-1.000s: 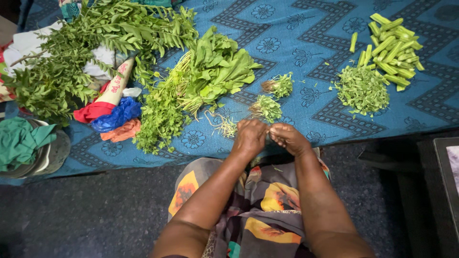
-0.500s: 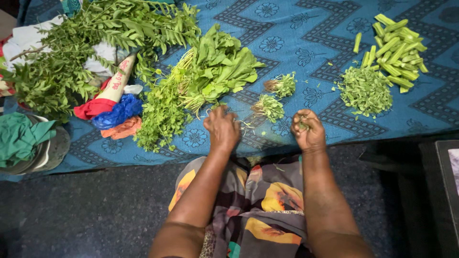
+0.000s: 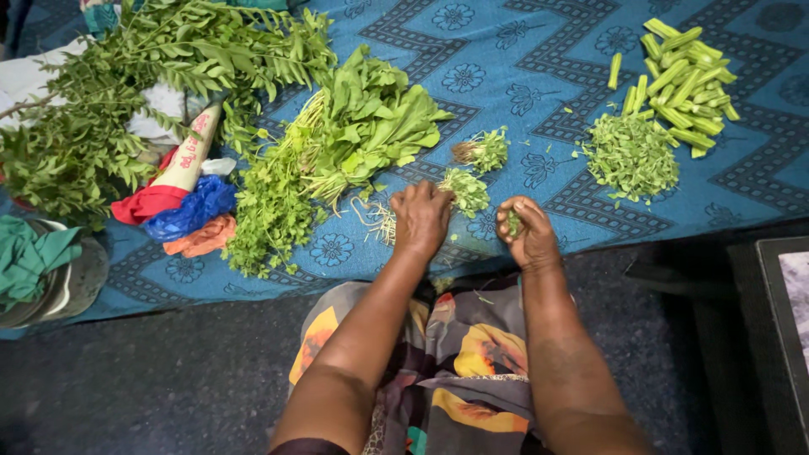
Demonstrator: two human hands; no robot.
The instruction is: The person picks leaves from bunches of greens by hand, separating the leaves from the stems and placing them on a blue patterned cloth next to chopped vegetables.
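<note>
- Left hand [image 3: 421, 219] palm down, knuckles up, forearm stretched forward from the lap, fingers curled over a small herb bunch [image 3: 466, 190] and the pale stems [image 3: 381, 221] beside it on the blue cloth [image 3: 522, 50].
- Cannot tell whether the left grip is clenched on anything; fingertips hidden under the hand.
- Right hand [image 3: 524, 234] raised on edge, wrist bent, fingers folded inward; grip clenched on a tuft of green leaves [image 3: 513, 222] showing between thumb and fingers.
- Both hands near the front edge of the cloth, close together but apart.
- Second small bunch [image 3: 483, 150] lying just beyond, roots to the left.
- Plucked leaf pile [image 3: 630, 157] well to the right, with cut green pods [image 3: 683, 76] touching its far side.
- Big leafy bundle [image 3: 371, 126] and a finer-leaved heap [image 3: 274, 206] to the left; long leafy branches [image 3: 126, 93] farther left, over red, blue and orange bags [image 3: 190, 211].
- Against half a second ago: left hand shifted right, from the stems toward the near bunch; right hand slightly left and nearer the left one, leaves held as before.
- Against a second ago: hands then met together at the cloth's edge, now parted.
</note>
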